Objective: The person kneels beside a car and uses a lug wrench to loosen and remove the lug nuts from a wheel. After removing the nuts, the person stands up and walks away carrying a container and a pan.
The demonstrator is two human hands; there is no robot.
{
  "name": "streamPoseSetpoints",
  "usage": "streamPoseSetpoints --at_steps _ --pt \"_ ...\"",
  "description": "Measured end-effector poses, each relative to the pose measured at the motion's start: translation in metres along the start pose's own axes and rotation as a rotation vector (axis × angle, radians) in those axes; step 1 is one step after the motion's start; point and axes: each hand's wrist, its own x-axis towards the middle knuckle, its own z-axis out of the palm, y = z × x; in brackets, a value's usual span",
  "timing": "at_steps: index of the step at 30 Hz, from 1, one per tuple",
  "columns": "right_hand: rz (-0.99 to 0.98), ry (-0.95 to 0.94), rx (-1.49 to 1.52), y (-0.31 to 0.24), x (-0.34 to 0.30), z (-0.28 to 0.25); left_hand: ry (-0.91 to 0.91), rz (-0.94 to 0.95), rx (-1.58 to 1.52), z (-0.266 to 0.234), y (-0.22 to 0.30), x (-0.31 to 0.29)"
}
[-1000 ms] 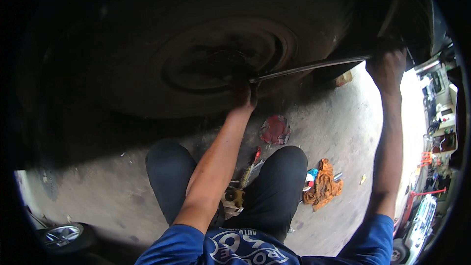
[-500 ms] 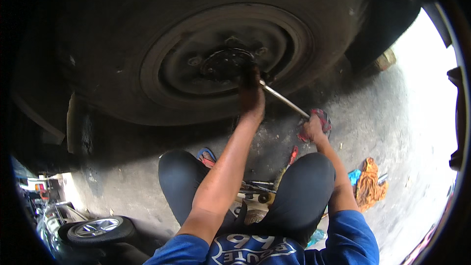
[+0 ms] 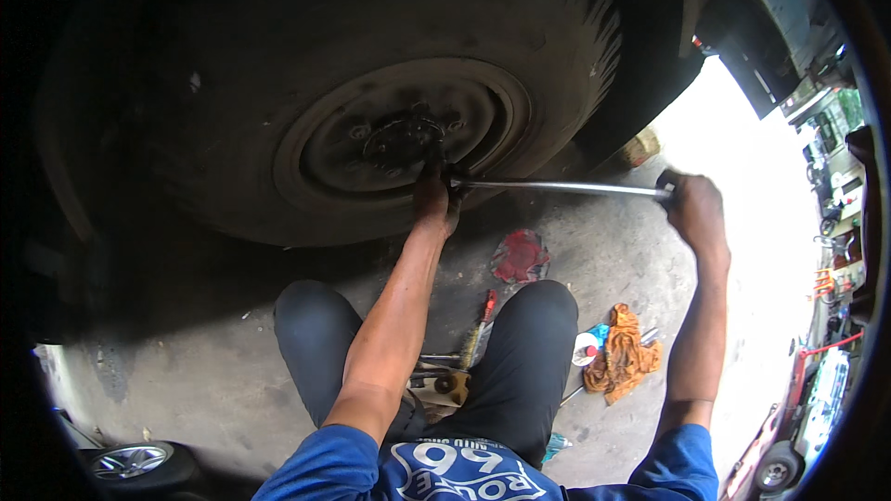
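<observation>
One metal bar (image 3: 566, 186), inner end in front of the wheel's (image 3: 394, 130) lower rim: R hand (image 3: 696, 211) is clenched round the outer end; L hand (image 3: 433, 199) is at the inner end, fingers too dark to tell if closed. Half a sec ago the bar sloped down to the R, w/ R hand low nr the red item (image 3: 520, 256) on the floor; now it's approx. level, R hand up & out. Prob. means it's being swung round its wheel end.
</observation>
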Motion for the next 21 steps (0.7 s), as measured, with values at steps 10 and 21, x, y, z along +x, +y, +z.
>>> streamPoseSetpoints --at_steps 10,21 --pt "-0.581 0.413 -0.61 -0.181 0.049 -0.174 -0.227 -0.008 -0.432 -0.003 -0.009 0.022" --pt "-0.402 0.376 -0.539 -0.128 0.096 -0.144 -0.404 0.028 -0.506 -0.015 -0.023 0.041"
